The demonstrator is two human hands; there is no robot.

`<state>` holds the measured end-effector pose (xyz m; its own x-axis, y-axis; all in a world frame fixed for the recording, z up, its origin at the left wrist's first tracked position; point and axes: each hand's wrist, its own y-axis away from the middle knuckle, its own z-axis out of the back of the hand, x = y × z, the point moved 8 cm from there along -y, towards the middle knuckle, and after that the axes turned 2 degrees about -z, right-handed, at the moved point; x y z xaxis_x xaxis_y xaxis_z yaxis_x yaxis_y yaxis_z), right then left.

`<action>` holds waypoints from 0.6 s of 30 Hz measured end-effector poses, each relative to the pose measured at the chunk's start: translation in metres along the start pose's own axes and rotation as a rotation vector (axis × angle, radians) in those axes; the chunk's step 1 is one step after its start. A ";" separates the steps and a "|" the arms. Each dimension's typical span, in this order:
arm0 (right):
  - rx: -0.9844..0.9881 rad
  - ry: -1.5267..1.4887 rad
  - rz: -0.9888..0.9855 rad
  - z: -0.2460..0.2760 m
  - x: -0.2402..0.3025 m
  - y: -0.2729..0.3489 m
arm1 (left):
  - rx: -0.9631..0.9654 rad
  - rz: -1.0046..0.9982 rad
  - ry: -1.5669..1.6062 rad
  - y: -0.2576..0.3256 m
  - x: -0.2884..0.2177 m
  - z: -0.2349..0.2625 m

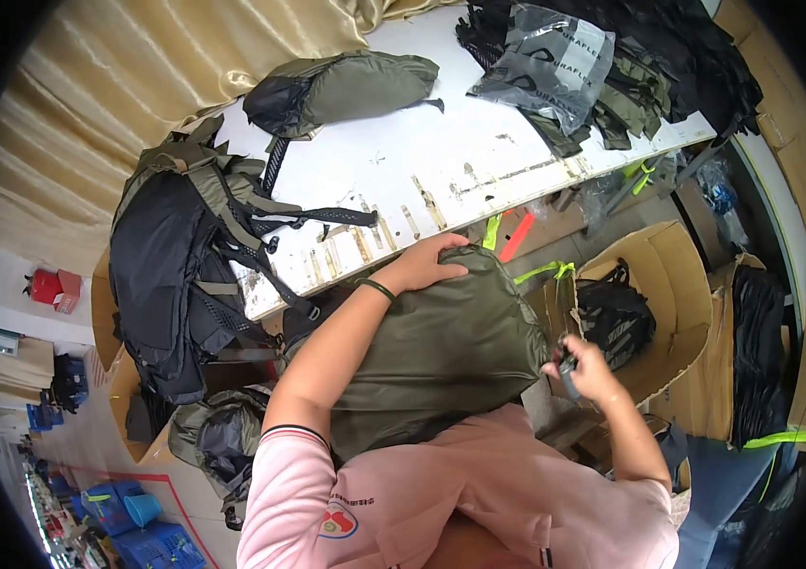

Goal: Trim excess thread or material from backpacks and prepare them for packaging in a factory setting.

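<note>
An olive-green backpack [450,351] rests on my lap, its top against the edge of the white worktable [441,142]. My left hand [427,261] lies flat on the backpack's top, fingers spread over the fabric, a dark band around the wrist. At the backpack's right side, my right hand [585,365] is closed around a small dark strap piece or buckle [566,365]; what it is exactly I cannot make out.
A black and olive backpack [180,266] hangs over the table's left end. Another olive pack [346,87] lies on the table. Bagged dark goods [602,57] pile at the far right. An open cardboard box [659,294] holds a black bag [614,318]. More packs [218,436] lie on the floor.
</note>
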<state>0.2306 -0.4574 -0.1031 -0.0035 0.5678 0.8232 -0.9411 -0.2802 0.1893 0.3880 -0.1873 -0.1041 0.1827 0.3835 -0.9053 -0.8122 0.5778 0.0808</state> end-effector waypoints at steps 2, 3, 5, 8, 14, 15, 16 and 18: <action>-0.063 0.123 0.085 0.026 0.025 -0.019 | -0.024 0.222 0.331 0.003 0.019 -0.003; -0.095 0.172 0.122 0.037 0.044 -0.030 | -0.026 0.226 0.335 0.005 0.023 -0.003; -0.158 0.318 0.218 0.053 0.076 -0.053 | 0.010 0.274 0.639 0.009 0.032 -0.012; -0.191 0.571 0.422 0.059 0.121 -0.078 | 0.102 0.279 0.792 0.020 0.000 -0.016; -0.007 0.814 0.426 0.046 0.144 -0.113 | 0.128 0.226 0.800 0.032 0.002 -0.024; 0.009 0.825 0.448 0.044 0.144 -0.115 | 0.123 0.224 0.806 0.033 0.003 -0.026; 0.016 0.829 0.450 0.044 0.145 -0.117 | 0.112 0.210 0.817 0.033 0.003 -0.027; 0.049 0.820 0.451 0.040 0.146 -0.120 | 0.097 0.196 0.833 0.035 0.003 -0.027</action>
<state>0.3561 -0.3718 0.0160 -0.6198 0.7606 0.1931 -0.7774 -0.6288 -0.0181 0.3451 -0.1854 -0.1155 -0.4532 -0.1487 -0.8789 -0.7284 0.6301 0.2690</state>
